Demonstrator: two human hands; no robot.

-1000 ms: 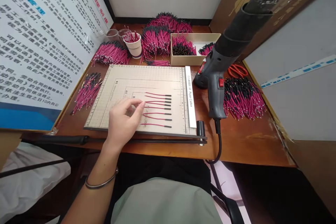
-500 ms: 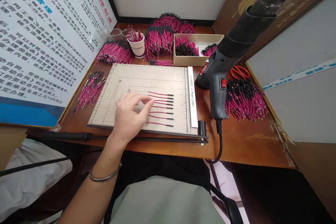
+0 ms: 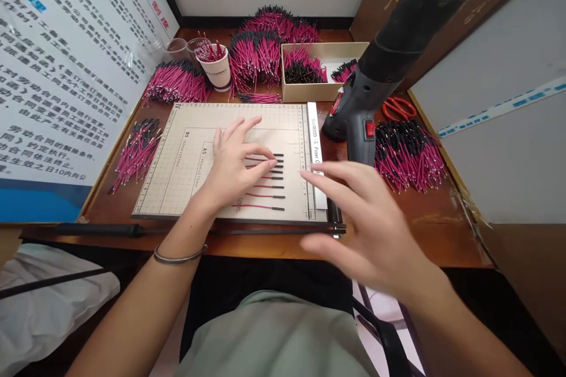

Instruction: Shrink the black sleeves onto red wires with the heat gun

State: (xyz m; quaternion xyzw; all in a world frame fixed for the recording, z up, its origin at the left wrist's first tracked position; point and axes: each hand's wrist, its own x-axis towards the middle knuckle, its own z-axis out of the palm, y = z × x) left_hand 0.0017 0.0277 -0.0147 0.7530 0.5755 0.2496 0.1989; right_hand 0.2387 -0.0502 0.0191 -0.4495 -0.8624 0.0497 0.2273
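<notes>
- The right hand (image 3: 371,230) hovers nearest the camera, above the desk's front edge, fingers spread wide and blurred, holding nothing
- Its fingertips (image 3: 309,175) point left toward the cutter's white ruler strip (image 3: 315,141)
- A metal bangle (image 3: 179,257) sits on the left wrist, over the desk edge
- The cutter's black arm (image 3: 194,230) lies flat along the front of the desk (image 3: 411,235)
- The left hand (image 3: 234,162) rests palm down on the cutter board (image 3: 186,159), fingers splayed, gripping nothing
- Its fingers (image 3: 265,160) lie on the upper wires of a row of red wires (image 3: 260,194) with black ends; the lower wires lie bare, side by side, just under the hand
- The heat gun (image 3: 358,123) stands just right of the board, its hose rising to the upper right
- A heap of wires (image 3: 409,156) lies right of the gun, red scissors (image 3: 400,108) behind it
- A small loose bunch (image 3: 135,150) lies left of the board, by the printed sign (image 3: 57,70)
- Farther back, a cardboard box (image 3: 309,91) holds more wires
- A paper cup (image 3: 216,68) of wires stands left of the box, clear cups (image 3: 177,47) beside it
- Large wire piles (image 3: 260,50) fill the back of the desk
</notes>
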